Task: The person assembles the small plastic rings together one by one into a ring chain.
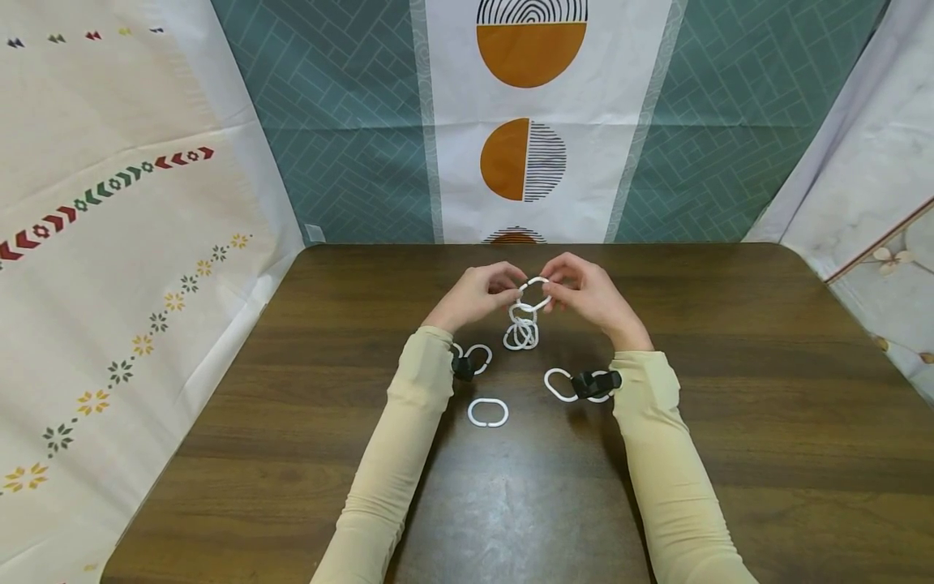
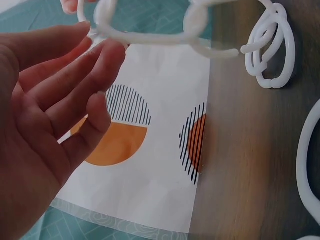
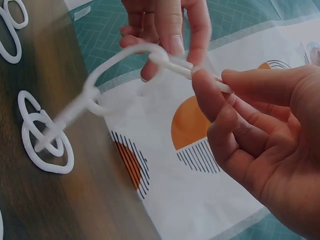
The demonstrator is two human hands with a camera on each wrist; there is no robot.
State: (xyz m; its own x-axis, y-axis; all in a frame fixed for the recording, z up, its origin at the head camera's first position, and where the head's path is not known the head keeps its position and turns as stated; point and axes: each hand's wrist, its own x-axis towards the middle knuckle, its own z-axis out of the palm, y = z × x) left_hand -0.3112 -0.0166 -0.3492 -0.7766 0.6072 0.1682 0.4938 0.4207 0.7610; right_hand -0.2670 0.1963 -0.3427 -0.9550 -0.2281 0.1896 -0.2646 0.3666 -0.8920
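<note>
Above the far part of the table, my left hand (image 1: 477, 294) and right hand (image 1: 589, 296) face each other with a white plastic chain link (image 1: 541, 306) between them. In the right wrist view, the right thumb and index finger pinch one end of a white link (image 3: 172, 66). My left thumb and fingertips pinch the linked pieces from the other side, partly hidden behind a link (image 2: 145, 39) in the left wrist view. Joined links hang below, slanting down to a small heap of linked rings (image 3: 55, 169) on the tabletop.
One loose white link (image 1: 487, 425) lies on the brown table (image 1: 292, 454) between the forearms. More links lie beside the left wrist (image 1: 487, 350) and under the right wrist camera (image 1: 549, 383). A patterned cloth (image 1: 350, 146) hangs behind the table's far edge.
</note>
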